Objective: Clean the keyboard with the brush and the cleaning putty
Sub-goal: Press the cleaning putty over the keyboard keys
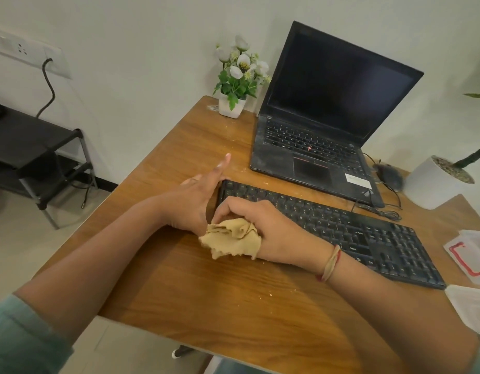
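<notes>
Right hand (pixel 263 229) grips a bunched tan cloth (pixel 230 238) on the keyboard (pixel 349 230); left hand (pixel 194 202), fingers straight, braces its end. Best wiped lightly along rows.

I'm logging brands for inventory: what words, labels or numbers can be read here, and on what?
"K", "L", "P": keys of the black keyboard; other keys blurred.
White sticker on the laptop: too blurred to read.
Laptop keys: too small.
White packet with red mark: no text readable.
No brand readable.

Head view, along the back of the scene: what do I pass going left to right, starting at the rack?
Black rack → flower pot → laptop → mouse → white planter.
</notes>
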Demonstrator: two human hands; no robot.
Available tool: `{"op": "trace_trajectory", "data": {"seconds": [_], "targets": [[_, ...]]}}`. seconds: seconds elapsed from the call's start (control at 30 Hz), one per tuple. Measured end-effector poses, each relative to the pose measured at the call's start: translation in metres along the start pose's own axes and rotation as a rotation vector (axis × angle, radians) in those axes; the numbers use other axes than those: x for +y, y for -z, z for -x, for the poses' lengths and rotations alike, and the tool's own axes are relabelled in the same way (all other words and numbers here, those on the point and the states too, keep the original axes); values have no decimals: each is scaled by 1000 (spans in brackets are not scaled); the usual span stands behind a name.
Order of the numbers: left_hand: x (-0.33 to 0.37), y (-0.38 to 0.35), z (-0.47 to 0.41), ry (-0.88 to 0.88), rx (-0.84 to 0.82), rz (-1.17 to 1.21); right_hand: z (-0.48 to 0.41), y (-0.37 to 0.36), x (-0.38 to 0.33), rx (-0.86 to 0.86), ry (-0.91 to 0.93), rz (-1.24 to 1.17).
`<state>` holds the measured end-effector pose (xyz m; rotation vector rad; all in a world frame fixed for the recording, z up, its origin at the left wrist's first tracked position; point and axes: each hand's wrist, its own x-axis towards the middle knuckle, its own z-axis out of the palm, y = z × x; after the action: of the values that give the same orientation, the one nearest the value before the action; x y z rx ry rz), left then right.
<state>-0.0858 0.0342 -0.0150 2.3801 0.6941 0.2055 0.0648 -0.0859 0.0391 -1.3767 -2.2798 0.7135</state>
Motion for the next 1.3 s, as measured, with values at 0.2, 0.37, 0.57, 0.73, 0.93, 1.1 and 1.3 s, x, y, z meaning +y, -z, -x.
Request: {"op": "trace_trajectory", "data": {"seconds": [0.2,0.37,0.57,0.73,0.93,1.1,1.3], "targets": [[-3,0,-3,-27,-16,-28,-30,18,16,522,-138,268],[-1,0,-3,2,-22,-27,-53,9,27,322,-315,420],[-1,-1,-2,61,-32,0,-33,11,45,309,-332,610],[-3,-1,-2,61,-44,-12,6,34,68,256,-440,657],[-1,-2,-2,68,-27,-43,103,76,98,286,-740,633],[2,-1,-1,81,-23,-46,162,105,114,282,-907,685],[3,0,0,100,-42,-44,163,116,115,385,-960,550]]}}
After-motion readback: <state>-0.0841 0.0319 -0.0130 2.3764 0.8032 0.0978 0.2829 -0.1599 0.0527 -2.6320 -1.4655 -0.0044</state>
